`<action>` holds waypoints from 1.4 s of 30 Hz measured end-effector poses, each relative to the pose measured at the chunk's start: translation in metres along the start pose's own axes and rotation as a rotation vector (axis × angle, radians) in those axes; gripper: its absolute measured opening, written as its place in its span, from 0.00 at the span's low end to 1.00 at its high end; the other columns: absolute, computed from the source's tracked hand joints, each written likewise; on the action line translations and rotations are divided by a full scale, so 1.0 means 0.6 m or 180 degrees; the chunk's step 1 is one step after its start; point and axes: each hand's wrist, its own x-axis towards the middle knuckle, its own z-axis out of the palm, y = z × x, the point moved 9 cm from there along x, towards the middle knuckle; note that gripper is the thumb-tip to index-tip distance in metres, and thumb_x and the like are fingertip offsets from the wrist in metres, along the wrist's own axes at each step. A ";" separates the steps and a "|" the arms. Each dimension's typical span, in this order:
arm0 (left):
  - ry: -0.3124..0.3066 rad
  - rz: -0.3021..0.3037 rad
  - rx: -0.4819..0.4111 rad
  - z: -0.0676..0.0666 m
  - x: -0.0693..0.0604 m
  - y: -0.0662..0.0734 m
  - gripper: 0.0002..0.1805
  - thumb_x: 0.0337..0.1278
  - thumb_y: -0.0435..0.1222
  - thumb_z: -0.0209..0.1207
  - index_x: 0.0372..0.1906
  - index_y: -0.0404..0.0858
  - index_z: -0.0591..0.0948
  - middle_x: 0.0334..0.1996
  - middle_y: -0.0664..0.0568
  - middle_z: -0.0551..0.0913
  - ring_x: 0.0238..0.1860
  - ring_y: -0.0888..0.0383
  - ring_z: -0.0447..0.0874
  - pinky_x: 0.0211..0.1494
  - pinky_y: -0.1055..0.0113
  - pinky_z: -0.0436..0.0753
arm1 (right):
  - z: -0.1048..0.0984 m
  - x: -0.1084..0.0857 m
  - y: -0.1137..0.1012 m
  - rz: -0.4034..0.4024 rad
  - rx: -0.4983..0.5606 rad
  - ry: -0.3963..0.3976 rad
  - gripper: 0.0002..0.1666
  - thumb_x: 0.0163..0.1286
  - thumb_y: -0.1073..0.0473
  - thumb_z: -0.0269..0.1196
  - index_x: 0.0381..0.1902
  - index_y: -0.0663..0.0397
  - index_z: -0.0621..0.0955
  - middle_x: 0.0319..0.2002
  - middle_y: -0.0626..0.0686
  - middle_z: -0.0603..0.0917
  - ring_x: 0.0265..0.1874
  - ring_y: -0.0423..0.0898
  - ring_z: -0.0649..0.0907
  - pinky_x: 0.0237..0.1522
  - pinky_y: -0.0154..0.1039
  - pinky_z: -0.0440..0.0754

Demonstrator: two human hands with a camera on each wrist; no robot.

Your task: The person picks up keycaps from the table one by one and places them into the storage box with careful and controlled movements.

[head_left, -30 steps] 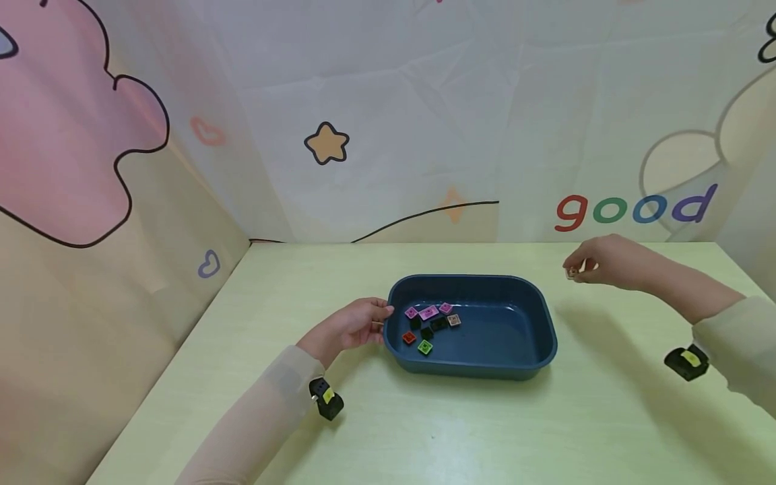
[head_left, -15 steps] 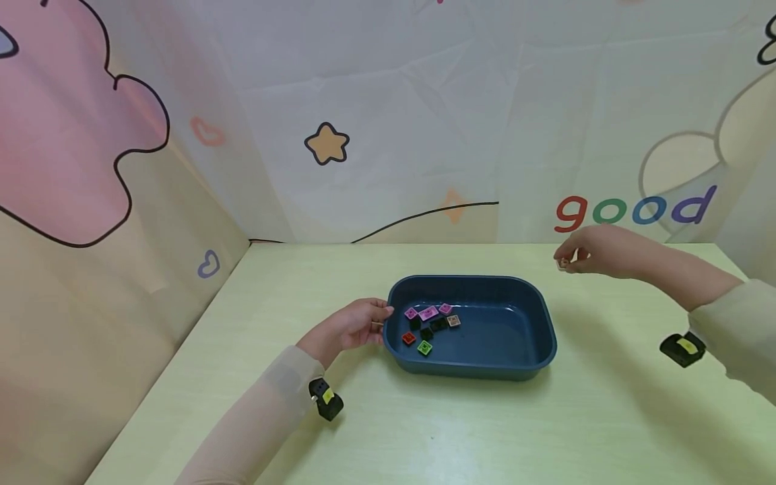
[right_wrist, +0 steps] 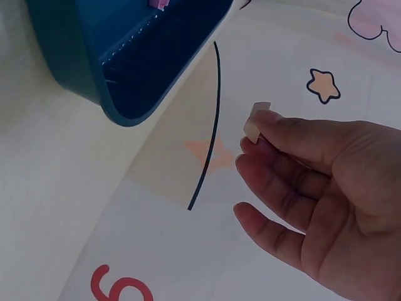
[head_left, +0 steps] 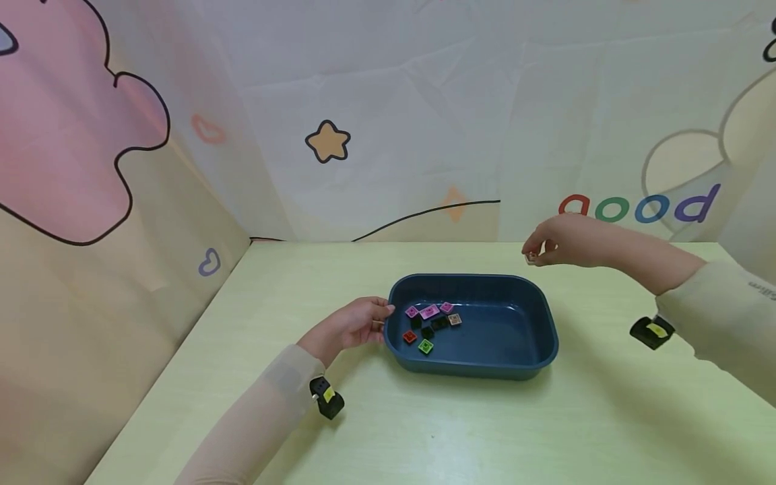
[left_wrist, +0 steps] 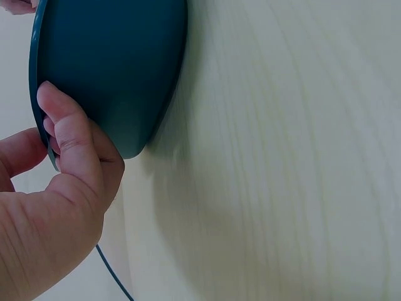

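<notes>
A dark blue rectangular bin [head_left: 494, 337] stands on the table, with several small keycaps inside its left half. Among them are a pink keycap [head_left: 429, 311], a red keycap [head_left: 409, 336], a green keycap [head_left: 426, 346], a beige keycap [head_left: 455, 320] and some black ones. My left hand [head_left: 358, 322] grips the bin's left rim, thumb on one side and fingers on the other in the left wrist view. Raised beyond the bin's far right corner, my right hand [head_left: 572, 241] pinches a small beige keycap [right_wrist: 256, 122] between thumb and fingertips.
Pale wood-grain table [head_left: 436, 431] surrounds the bin. A printed cloth backdrop [head_left: 418, 135] rises along the table's back edge and left side. Each sleeve carries a small black wrist camera [head_left: 652, 332].
My right hand has moved left and slightly up, carrying the beige keycap closer to the bin. My left hand, the bin and the keycaps in it have stayed put.
</notes>
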 end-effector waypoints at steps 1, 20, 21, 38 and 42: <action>0.0003 -0.0005 -0.0002 0.000 0.001 0.000 0.10 0.80 0.36 0.47 0.55 0.35 0.71 0.30 0.53 0.75 0.29 0.60 0.73 0.29 0.76 0.80 | 0.001 0.004 -0.004 -0.0014 0.0003 -0.0009 0.12 0.65 0.65 0.71 0.46 0.62 0.87 0.37 0.49 0.89 0.37 0.44 0.85 0.41 0.44 0.88; -0.0065 0.0040 -0.0036 0.005 -0.001 0.000 0.10 0.80 0.35 0.46 0.55 0.33 0.69 0.29 0.53 0.75 0.27 0.61 0.74 0.28 0.75 0.80 | 0.047 0.070 -0.087 -0.0425 0.0320 -0.0412 0.11 0.71 0.63 0.66 0.48 0.60 0.87 0.40 0.52 0.90 0.39 0.45 0.84 0.45 0.45 0.87; -0.0078 0.0049 -0.0034 0.005 -0.001 0.000 0.10 0.80 0.35 0.46 0.55 0.33 0.69 0.29 0.53 0.75 0.27 0.61 0.74 0.28 0.75 0.79 | 0.052 0.075 -0.093 -0.0463 0.0328 -0.0440 0.11 0.71 0.63 0.65 0.48 0.60 0.87 0.40 0.52 0.89 0.39 0.45 0.84 0.45 0.45 0.87; -0.0062 0.0048 -0.0027 0.002 -0.002 0.005 0.07 0.80 0.35 0.46 0.51 0.35 0.70 0.29 0.53 0.74 0.27 0.61 0.73 0.27 0.76 0.79 | 0.136 0.129 -0.136 -0.0795 0.0410 -0.0851 0.12 0.72 0.64 0.63 0.49 0.62 0.87 0.45 0.56 0.90 0.40 0.44 0.86 0.48 0.43 0.88; -0.0051 0.0041 -0.0028 0.002 -0.005 0.007 0.05 0.80 0.35 0.46 0.49 0.37 0.70 0.29 0.53 0.74 0.27 0.61 0.73 0.27 0.76 0.79 | 0.155 0.137 -0.143 -0.0822 0.0408 -0.0962 0.11 0.72 0.63 0.64 0.48 0.62 0.87 0.43 0.55 0.90 0.38 0.41 0.85 0.47 0.39 0.87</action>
